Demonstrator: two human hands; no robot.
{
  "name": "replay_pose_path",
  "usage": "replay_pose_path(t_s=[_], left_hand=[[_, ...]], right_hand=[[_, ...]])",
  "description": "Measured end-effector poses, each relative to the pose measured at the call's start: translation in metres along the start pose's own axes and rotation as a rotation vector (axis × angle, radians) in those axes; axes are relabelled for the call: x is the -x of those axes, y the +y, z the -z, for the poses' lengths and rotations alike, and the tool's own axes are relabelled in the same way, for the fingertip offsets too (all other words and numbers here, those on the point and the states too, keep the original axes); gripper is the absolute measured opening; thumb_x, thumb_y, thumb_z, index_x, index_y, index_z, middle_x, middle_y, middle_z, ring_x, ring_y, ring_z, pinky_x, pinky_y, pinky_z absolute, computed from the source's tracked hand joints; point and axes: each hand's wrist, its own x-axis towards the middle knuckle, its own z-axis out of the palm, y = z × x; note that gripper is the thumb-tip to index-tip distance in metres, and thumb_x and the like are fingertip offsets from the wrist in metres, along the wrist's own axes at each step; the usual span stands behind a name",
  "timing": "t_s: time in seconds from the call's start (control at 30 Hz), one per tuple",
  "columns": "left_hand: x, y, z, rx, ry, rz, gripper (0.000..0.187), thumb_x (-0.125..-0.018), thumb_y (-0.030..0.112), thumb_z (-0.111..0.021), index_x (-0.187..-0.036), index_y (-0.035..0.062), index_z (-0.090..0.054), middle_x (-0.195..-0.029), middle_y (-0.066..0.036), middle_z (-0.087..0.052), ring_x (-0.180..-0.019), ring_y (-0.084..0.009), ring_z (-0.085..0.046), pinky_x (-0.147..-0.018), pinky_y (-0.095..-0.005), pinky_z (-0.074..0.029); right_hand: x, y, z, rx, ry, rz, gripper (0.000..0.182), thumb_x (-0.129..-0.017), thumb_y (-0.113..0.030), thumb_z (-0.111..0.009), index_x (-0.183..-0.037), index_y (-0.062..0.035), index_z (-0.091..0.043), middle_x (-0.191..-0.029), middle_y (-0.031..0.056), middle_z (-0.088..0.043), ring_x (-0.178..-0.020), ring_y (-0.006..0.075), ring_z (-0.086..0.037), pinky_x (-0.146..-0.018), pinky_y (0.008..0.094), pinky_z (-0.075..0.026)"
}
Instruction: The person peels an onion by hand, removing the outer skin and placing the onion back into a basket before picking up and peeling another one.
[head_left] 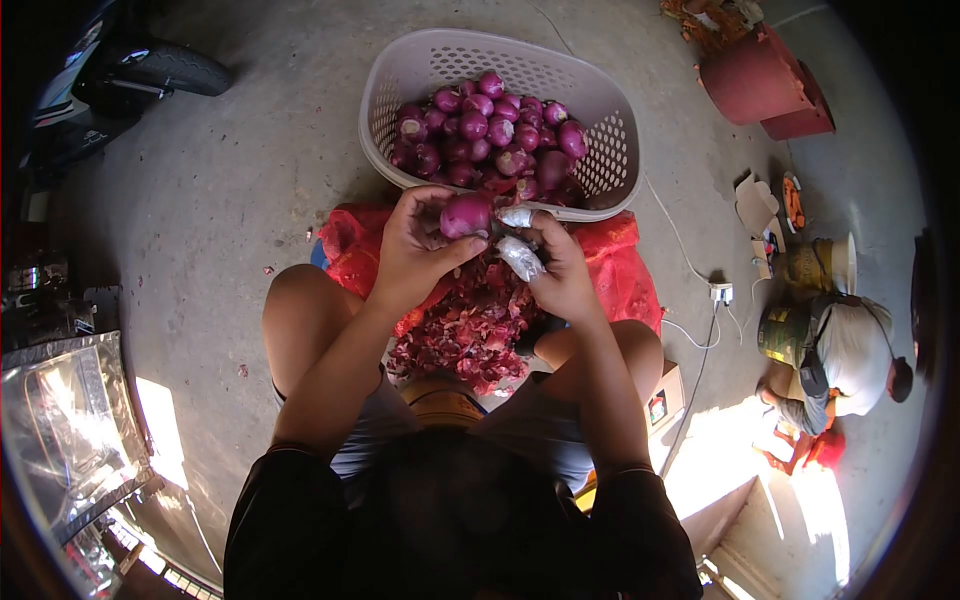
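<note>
Onion (pixel 466 214) was gripped in curled left hand (pixel 412 235); right hand (pixel 558 265) half-curled, hold unclear. Floor (pixel 230 200) was sunlit near right; motorbike (pixel 150 72) parked far left.

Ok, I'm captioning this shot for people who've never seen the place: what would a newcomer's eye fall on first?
Probably the heap of purple onions in the pale perforated basket at top centre. Just below it, the left hand holds another onion, and silvery wrapping covers two digits of the right hand. Beneath the hands lies a pile of dark red peelings.
</note>
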Motion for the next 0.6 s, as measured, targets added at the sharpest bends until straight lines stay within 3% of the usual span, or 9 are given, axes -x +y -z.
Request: replay_pose_path(t_s=[0.37, 0.5, 0.6], left_hand=[[0.000, 0.002, 0.003, 0.059, -0.058, 0.003, 0.053, -0.070, -0.006, -0.070, -0.115, 0.0018, -0.042, -0.111, -0.009, -0.048, -0.100, -0.0152, -0.053, -0.072, -0.0233, -0.051], [-0.001, 0.002, 0.006, 0.071, -0.062, -0.002, 0.055, -0.068, -0.008, -0.070, -0.115, 0.0028, -0.043, -0.113, -0.009, -0.048, -0.103, -0.0172, -0.052, -0.084, -0.0293, -0.048], [-0.001, 0.000, 0.007, 0.086, -0.075, -0.021, 0.057, -0.066, -0.010, -0.068, -0.115, 0.0037, -0.043, -0.115, -0.009, -0.048, -0.108, -0.0196, -0.050, -0.093, -0.0354, -0.044]], right_hand=[[-0.003, -0.011, 0.010, -0.163, 0.103, -0.134, 0.038, -0.084, 0.003, -0.057, -0.120, -0.0038, -0.045, -0.095, 0.0057, -0.060, -0.084, 0.0097, -0.055, -0.076, 0.0232, -0.043], [-0.001, -0.019, 0.007, -0.424, 0.143, -0.170, 0.048, -0.083, 0.003, -0.057, -0.126, -0.0043, -0.036, -0.108, 0.0078, -0.055, -0.090, 0.0114, -0.054, -0.080, 0.0250, -0.043], [-0.003, -0.022, 0.005, -0.391, 0.073, -0.161, 0.054, -0.082, 0.002, -0.059, -0.129, -0.0048, -0.032, -0.116, 0.0089, -0.050, -0.095, 0.0128, -0.054, -0.082, 0.0268, -0.043]])
